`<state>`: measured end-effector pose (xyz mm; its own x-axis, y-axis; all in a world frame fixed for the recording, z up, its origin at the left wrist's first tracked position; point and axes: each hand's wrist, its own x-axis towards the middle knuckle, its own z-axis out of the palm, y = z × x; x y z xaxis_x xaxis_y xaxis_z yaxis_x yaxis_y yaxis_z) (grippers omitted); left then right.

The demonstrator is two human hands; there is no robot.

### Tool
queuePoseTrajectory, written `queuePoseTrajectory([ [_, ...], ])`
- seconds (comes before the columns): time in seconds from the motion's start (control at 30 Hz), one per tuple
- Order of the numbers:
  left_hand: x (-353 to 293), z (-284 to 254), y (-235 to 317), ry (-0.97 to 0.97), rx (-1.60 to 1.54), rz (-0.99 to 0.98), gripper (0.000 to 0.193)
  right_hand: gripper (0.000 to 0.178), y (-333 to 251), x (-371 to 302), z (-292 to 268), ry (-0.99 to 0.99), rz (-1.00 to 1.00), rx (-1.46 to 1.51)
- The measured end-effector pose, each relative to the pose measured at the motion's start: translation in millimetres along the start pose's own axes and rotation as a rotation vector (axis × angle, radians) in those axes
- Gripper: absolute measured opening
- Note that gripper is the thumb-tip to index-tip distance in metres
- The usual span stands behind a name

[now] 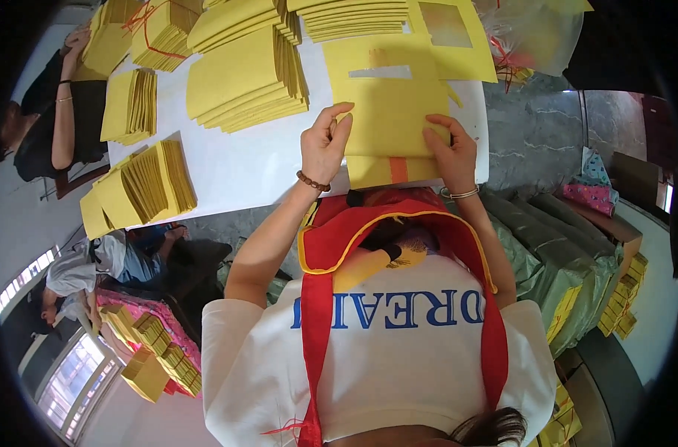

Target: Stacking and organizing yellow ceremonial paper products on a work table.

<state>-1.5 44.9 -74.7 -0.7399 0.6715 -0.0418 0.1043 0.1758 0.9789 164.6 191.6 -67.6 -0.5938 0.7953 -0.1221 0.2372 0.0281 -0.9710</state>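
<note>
A yellow paper sheet (pixel 391 112) with a pale rectangular patch near its top lies before me at the table's near edge. Its lower part looks folded, with a yellow strip (pixel 370 171) bearing an orange mark showing below the fold. My left hand (pixel 326 149) is closed at the sheet's left edge, thumb against curled fingers. At the right edge, my right hand (pixel 455 153) pinches the paper, its thumb lying on top. Another yellow sheet (pixel 469 56) with a brownish square lies partly beneath, at the far right.
Stacks of folded yellow paper (pixel 246 78) fill the left and far side of the white table (pixel 242 167). A bundle tied with red string (pixel 164 33) stands far left. A clear plastic bag (pixel 536 33) is at the far right. Two other people sit to the left.
</note>
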Motion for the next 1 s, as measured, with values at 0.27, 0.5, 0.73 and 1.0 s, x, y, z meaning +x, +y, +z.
queuePoseTrajectory([
  [0.27,1,0,3,-0.003,0.061,0.008,0.019,0.023,-4,1,0,0.011,-0.068,-0.031],
  [0.5,1,-1,5,-0.006,0.061,-0.001,0.020,0.022,-8,-2,0,-0.012,0.016,-0.019],
  [0.73,-1,-2,6,0.002,0.100,0.017,0.019,0.025,-10,-6,2,0.002,0.006,0.085],
  [1.0,-1,0,7,0.004,0.136,0.008,0.019,0.025,-4,-4,2,0.035,-0.051,-0.007],
])
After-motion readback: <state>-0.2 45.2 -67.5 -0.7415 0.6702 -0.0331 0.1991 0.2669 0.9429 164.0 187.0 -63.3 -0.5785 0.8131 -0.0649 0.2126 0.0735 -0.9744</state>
